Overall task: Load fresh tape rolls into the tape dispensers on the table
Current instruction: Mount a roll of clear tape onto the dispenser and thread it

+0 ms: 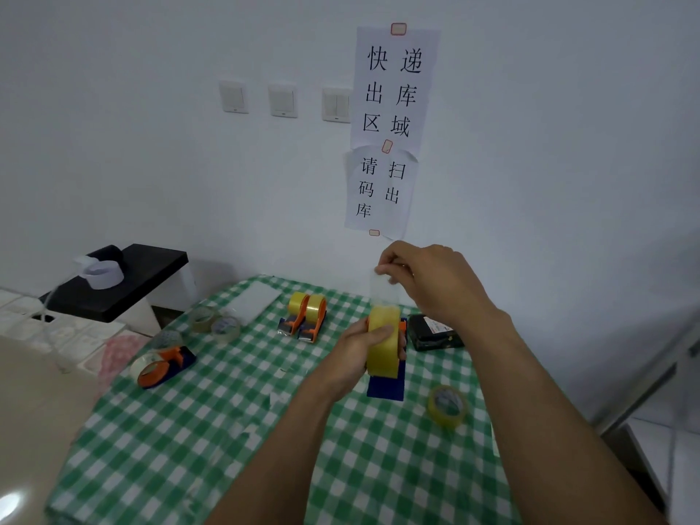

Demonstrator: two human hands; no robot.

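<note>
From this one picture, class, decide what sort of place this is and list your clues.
Likely a parcel dispatch station: the wall sign marks an express outbound area, and loaded tape dispensers and spare tape rolls sit on the checked table.

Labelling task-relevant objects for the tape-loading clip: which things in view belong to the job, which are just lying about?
Job: left hand gripping yellow tape roll in blue dispenser; right hand pinching the tape end; two loaded dispensers; orange dispenser at left; loose yellow roll; clear rolls.
Lying about: black parcel; white roll on black stand; wall notices; light switches.
</note>
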